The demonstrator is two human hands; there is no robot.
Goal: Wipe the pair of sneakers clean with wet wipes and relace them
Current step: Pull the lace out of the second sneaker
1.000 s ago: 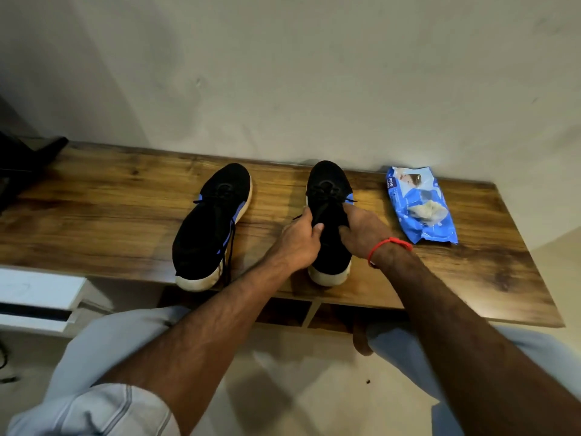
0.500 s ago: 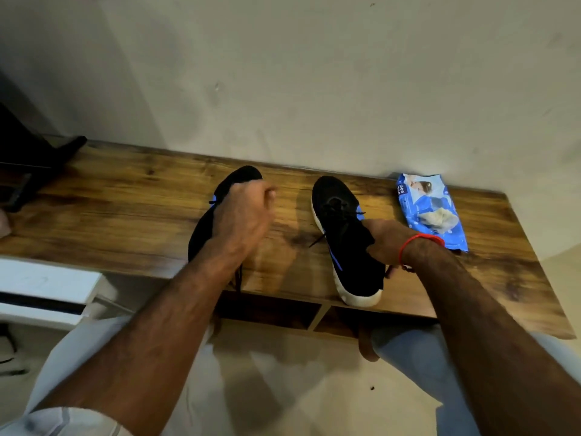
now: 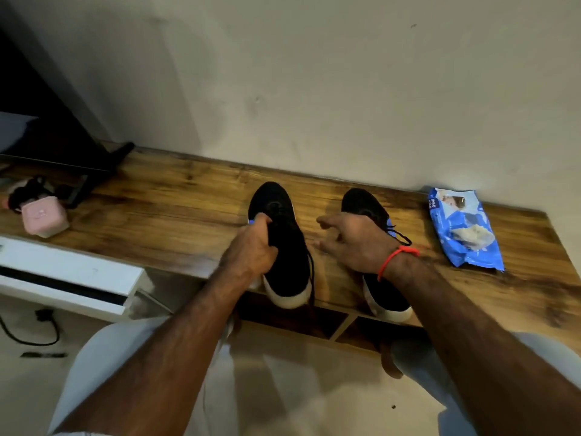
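Observation:
Two black sneakers with white soles stand side by side on the wooden bench [image 3: 163, 212], toes toward the wall. My left hand [image 3: 251, 250] grips the left sneaker [image 3: 283, 247] at its collar, heel over the bench's front edge. My right hand [image 3: 355, 243], with a red thread at the wrist, hovers with spread fingers over the right sneaker [image 3: 377, 287] and covers its middle. A loose black lace trails from each shoe. The blue wet wipes pack [image 3: 462, 228] lies flat to the right, a wipe showing at its opening.
A pink lidded box [image 3: 45, 215] and dark clutter sit at the bench's left end under a black screen stand [image 3: 94, 171]. A white unit [image 3: 69, 275] stands lower left, a cable on the floor. The wall runs right behind the bench.
My left hand took hold of the left sneaker and drew it beside the right one. My right hand let go of the right sneaker and opened above it. The view swung left.

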